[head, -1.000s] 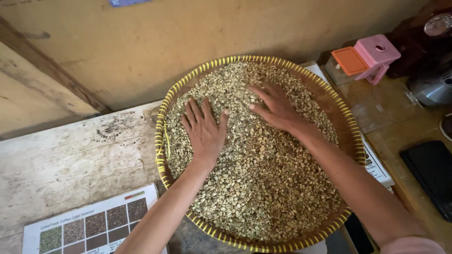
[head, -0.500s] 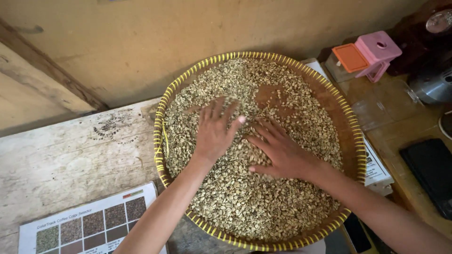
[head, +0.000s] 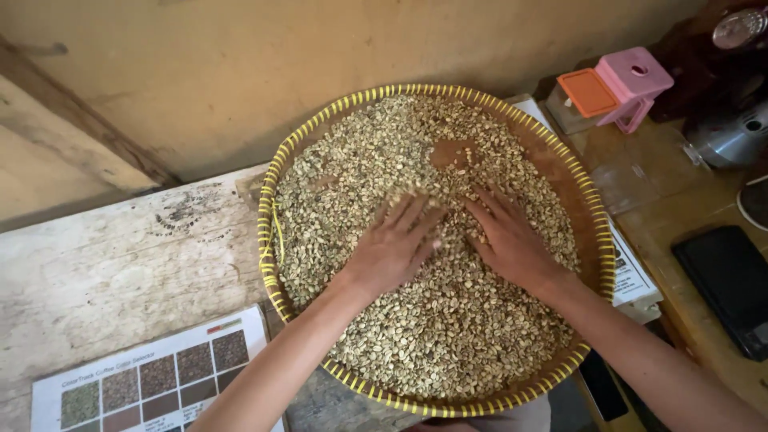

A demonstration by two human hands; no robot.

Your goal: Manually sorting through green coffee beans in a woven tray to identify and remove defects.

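Note:
A round woven tray (head: 594,210) with a yellow rim lies on a worn wooden table and is heaped with pale green coffee beans (head: 432,336). My left hand (head: 394,244) rests flat on the beans near the tray's middle, fingers spread and pointing up to the right. Just to its right, my right hand (head: 507,235) also lies flat on the beans, fingers spread and pointing up to the left. Neither hand holds anything. A small bare brown patch (head: 453,152) of tray bottom shows above the hands.
A printed chart (head: 152,384) with colour squares of beans lies at the front left of the table (head: 112,272). A pink and orange plastic object (head: 616,86) and a metal vessel (head: 732,132) stand at the back right. A black flat device (head: 724,284) lies at the right. Papers (head: 632,276) stick out under the tray.
Both hands have swept over the beans toward the tray's middle; the right hand drew back from the far side and now lies beside the left. A bare patch has opened above them.

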